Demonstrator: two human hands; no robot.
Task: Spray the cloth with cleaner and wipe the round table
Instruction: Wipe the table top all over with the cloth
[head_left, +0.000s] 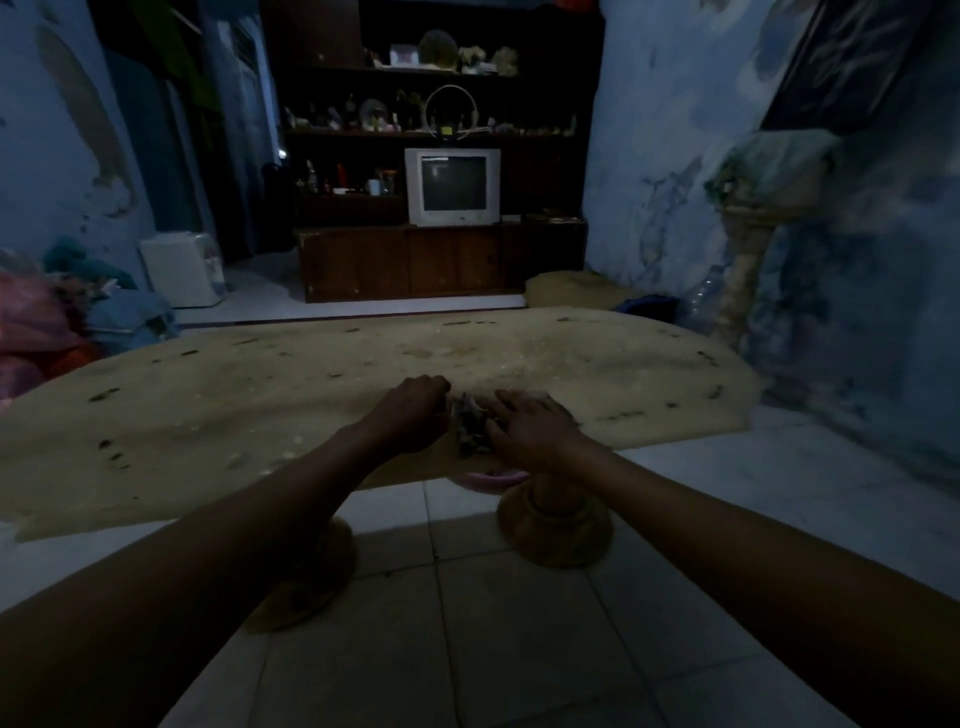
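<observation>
wipe step | left hand (415, 415) curled beside cloth (471, 428), grip unclear | right hand (530, 428) lay flat, fingers spread on cloth | table (260, 415) spotted; best press evenly, overlap strokes

Matt, speckled stone-like round table (260, 395); crumpled cloth (471, 426); glossy floor tiles (509, 623)

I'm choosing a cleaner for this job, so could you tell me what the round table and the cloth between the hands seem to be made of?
Round table: probably stone or terrazzo, matte tan with dark flecks and pale blotches; the dim light leaves it open.
Cloth: a soft, crumpled fabric rag with a dark mottled pattern; its fibre cannot be told.
</observation>
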